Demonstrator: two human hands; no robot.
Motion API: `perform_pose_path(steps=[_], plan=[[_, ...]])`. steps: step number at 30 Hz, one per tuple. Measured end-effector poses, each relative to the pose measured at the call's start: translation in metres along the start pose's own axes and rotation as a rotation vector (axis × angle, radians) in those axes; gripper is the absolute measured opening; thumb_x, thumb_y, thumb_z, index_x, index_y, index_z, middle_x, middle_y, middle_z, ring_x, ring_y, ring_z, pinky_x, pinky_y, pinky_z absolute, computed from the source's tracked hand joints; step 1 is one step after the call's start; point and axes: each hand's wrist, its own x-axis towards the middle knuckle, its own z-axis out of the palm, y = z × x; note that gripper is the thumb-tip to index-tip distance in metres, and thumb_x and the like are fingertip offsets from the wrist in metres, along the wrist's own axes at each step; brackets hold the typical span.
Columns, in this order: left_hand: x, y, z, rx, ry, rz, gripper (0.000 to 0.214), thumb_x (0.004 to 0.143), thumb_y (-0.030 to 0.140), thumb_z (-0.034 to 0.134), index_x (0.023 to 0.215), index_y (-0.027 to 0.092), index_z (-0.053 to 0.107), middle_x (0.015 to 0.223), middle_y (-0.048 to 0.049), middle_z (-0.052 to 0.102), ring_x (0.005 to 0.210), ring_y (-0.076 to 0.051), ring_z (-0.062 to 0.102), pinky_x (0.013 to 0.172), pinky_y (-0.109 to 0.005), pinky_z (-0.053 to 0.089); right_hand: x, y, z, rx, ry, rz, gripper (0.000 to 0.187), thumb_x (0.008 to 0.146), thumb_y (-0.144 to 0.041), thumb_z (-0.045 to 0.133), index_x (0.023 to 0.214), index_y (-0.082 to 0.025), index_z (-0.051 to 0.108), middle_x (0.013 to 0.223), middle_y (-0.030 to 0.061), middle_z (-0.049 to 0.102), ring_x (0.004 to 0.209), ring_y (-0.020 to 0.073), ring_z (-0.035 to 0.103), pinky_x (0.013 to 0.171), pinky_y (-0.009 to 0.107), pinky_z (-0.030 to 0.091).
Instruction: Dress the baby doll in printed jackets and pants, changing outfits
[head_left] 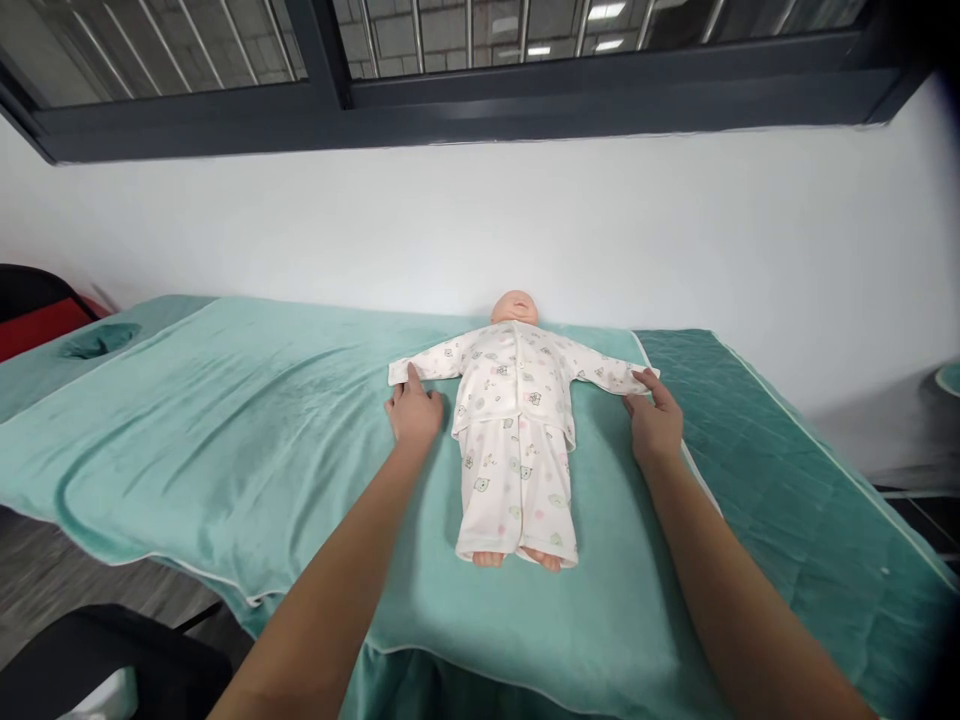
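Note:
A baby doll [514, 307] lies face up on a teal sheet, its arms spread out to both sides. It wears a white long-sleeved pajama top [517, 370] with small animal prints, fastened down the front, and matching pajama pants [516, 480]. Bare toes show below the pant hems. My left hand [417, 408] is at the sleeve cuff on the left, index finger over the fabric and the other fingers curled at its lower edge. On the opposite side my right hand [654, 415] grips the other cuff between its fingers. The doll's hands are hidden inside the sleeves.
The smooth teal sheet [210, 430] covers a bed against a white wall [450, 230]. A darker quilted cover [795, 510] shows at the right. Above is a dark window frame [525, 100] with bars. A black chair [112, 650] stands at the lower left.

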Motion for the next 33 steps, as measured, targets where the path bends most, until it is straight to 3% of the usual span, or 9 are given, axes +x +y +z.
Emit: perform_pose_path(steps=[5,8,11,19,29,33], plan=[[0.009,-0.015,-0.003,0.008,0.037,-0.078,0.071,0.088,0.025,0.042,0.155,0.006,0.028,0.149,-0.0239,0.049,0.146,-0.034,0.035,0.112,-0.051,0.033,-0.007,-0.012,0.005,-0.348,0.083,-0.051,0.043,0.071,-0.018,0.058,0.109,-0.021,0.076,0.139,0.0054,0.061,0.119,0.0255,0.059,0.112,0.045,0.040],[0.010,-0.015,0.000,0.039,0.054,-0.094,0.071,0.089,0.026,0.040,0.155,0.004,0.028,0.156,-0.0227,0.040,0.149,-0.032,0.029,0.114,-0.051,0.031,-0.004,-0.012,0.003,-0.436,0.111,-0.050,0.042,0.071,-0.020,0.058,0.110,-0.019,0.076,0.114,0.0056,0.071,0.105,0.0247,0.064,0.105,0.044,0.045],[0.010,-0.013,0.001,0.060,0.057,-0.126,0.074,0.089,0.028,0.039,0.156,0.001,0.024,0.159,-0.0216,0.035,0.151,-0.030,0.027,0.116,-0.049,0.031,0.001,-0.007,-0.001,-0.452,0.147,-0.030,0.048,0.070,-0.021,0.060,0.116,-0.017,0.074,0.096,0.0040,0.072,0.095,0.0237,0.064,0.099,0.044,0.046],[0.012,-0.013,0.001,0.076,0.067,-0.152,0.073,0.089,0.028,0.038,0.156,0.000,0.023,0.160,-0.0194,0.035,0.152,-0.028,0.025,0.117,-0.048,0.031,0.006,0.002,-0.002,-0.323,0.186,-0.001,0.059,0.065,-0.022,0.062,0.123,-0.010,0.069,0.098,0.0073,0.071,0.094,0.0234,0.065,0.095,0.042,0.049],[0.016,-0.015,0.003,0.095,0.061,-0.152,0.071,0.090,0.029,0.037,0.154,0.001,0.027,0.155,-0.0205,0.043,0.149,-0.028,0.030,0.116,-0.049,0.032,0.000,-0.009,0.001,-0.405,0.192,0.013,0.060,0.066,-0.019,0.060,0.124,-0.010,0.068,0.105,0.0094,0.071,0.096,0.0245,0.065,0.098,0.044,0.048],[0.014,-0.016,0.003,0.086,0.063,-0.131,0.068,0.091,0.030,0.038,0.154,0.007,0.031,0.153,-0.0200,0.046,0.149,-0.031,0.030,0.114,-0.053,0.032,0.000,-0.007,0.000,-0.456,0.180,-0.031,0.055,0.068,-0.018,0.058,0.122,-0.011,0.069,0.110,0.0102,0.071,0.104,0.0259,0.065,0.103,0.044,0.046]])
